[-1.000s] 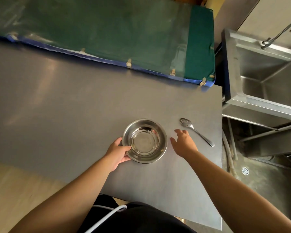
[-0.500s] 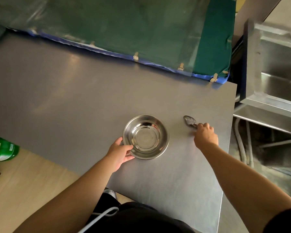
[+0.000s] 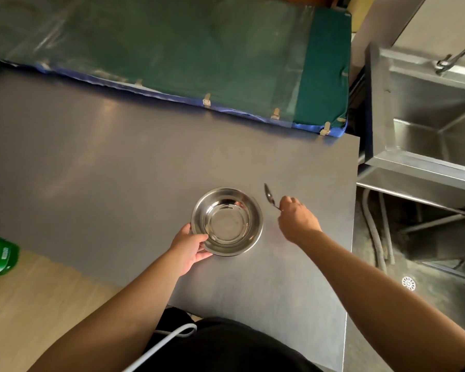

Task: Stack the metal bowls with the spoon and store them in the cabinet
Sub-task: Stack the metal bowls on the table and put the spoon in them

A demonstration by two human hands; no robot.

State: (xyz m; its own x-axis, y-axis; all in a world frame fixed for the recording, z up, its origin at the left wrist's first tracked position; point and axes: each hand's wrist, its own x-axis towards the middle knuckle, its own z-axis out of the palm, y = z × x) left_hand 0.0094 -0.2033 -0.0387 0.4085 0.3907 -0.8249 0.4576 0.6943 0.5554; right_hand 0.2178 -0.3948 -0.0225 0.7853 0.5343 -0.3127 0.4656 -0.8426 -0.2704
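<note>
A round, polished metal bowl (image 3: 226,221) sat empty on the smooth grey surface (image 3: 118,162), its flat base mirror-bright. The left hand (image 3: 190,244) gripped its near-left rim, thumb over the edge. Just right of the bowl, the right hand (image 3: 297,220) pinched the handle of a slim metal spoon (image 3: 269,196), its oval head raised and pointing away. A stainless sink (image 3: 427,124) stood at right.

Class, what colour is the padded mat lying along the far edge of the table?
Dark green, with blue trim along its near edge; the head view shows it.
</note>
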